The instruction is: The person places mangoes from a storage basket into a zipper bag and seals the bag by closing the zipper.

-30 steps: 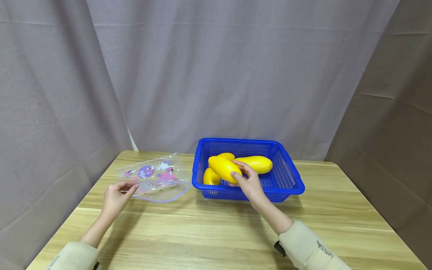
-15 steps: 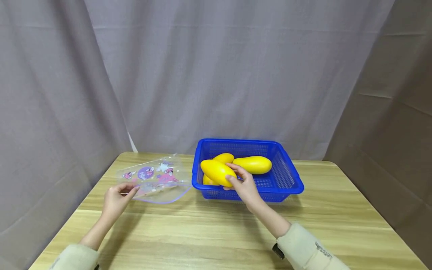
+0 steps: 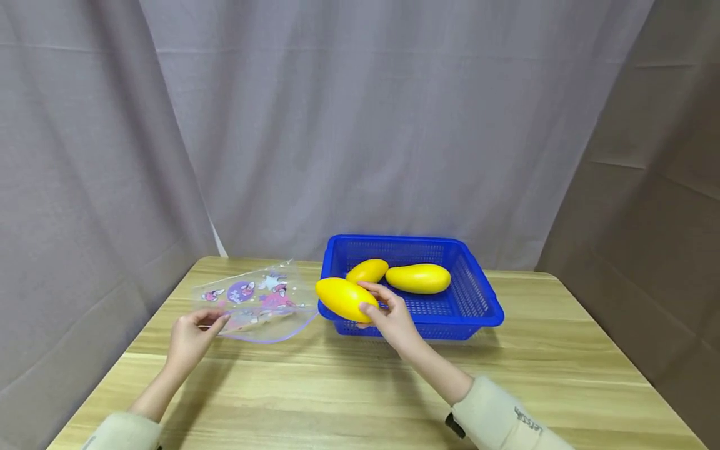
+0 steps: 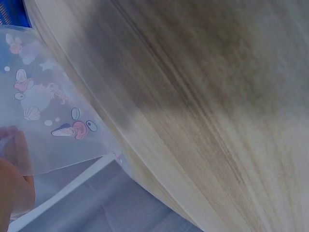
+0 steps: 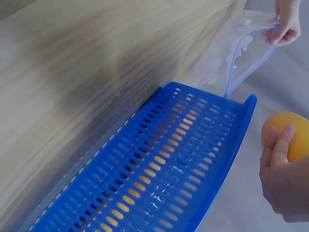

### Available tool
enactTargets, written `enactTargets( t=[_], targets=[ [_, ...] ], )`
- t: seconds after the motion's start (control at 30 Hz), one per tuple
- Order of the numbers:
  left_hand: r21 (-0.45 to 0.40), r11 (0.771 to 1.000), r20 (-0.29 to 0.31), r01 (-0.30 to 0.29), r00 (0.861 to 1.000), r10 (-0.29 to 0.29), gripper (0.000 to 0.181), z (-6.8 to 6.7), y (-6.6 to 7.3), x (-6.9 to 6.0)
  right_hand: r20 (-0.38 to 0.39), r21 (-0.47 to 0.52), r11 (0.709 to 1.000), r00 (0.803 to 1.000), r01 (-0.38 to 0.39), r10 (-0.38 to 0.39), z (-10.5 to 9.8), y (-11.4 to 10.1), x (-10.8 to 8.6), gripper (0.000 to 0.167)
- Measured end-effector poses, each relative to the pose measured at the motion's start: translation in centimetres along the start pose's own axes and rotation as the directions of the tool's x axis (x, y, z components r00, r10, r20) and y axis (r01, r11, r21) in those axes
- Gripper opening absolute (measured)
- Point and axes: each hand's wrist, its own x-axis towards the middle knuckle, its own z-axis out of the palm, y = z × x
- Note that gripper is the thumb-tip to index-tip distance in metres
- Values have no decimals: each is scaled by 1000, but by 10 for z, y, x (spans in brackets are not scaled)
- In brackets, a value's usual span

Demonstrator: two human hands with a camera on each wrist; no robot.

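Note:
My right hand (image 3: 394,322) grips a yellow mango (image 3: 343,299), thumb on the near side and fingers on the far side, above the left front corner of the blue basket (image 3: 427,329). In the right wrist view, the held mango (image 5: 292,123) is partly cut off by the frame edge. My left hand (image 3: 190,337) pinches the edge of a clear plastic zip bag (image 3: 261,300) with cartoon prints. The bag's purple-edged mouth gapes toward the basket, as the right wrist view shows. Inside the basket lie a smaller yellow mango (image 3: 368,270) and a long yellow fruit (image 3: 419,279).
Everything stands on a wood-grain table (image 3: 315,400). Grey curtains (image 3: 394,125) hang behind and along the left, and a brownish one (image 3: 635,237) hangs on the right. The basket's left rim is close beside the bag's mouth.
My right hand has carried the mango leftward, from over the basket's inside to its left front corner. A mango at the basket's left front is now hidden. My left hand stays almost still.

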Motion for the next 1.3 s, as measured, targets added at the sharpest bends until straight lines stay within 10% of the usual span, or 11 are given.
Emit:
enactTargets(
  t=[0.87,1.3],
  targets=[
    [-4,1000,3,26,1000,-26,4,0,0,-2,234,-42,996,970,77,-65,36,12,-2,43],
    [1,1000,9,8,1000,-8,4,0,1,-3,282,-237,957,954,168,-98,54,20,-2,43]
  ],
)
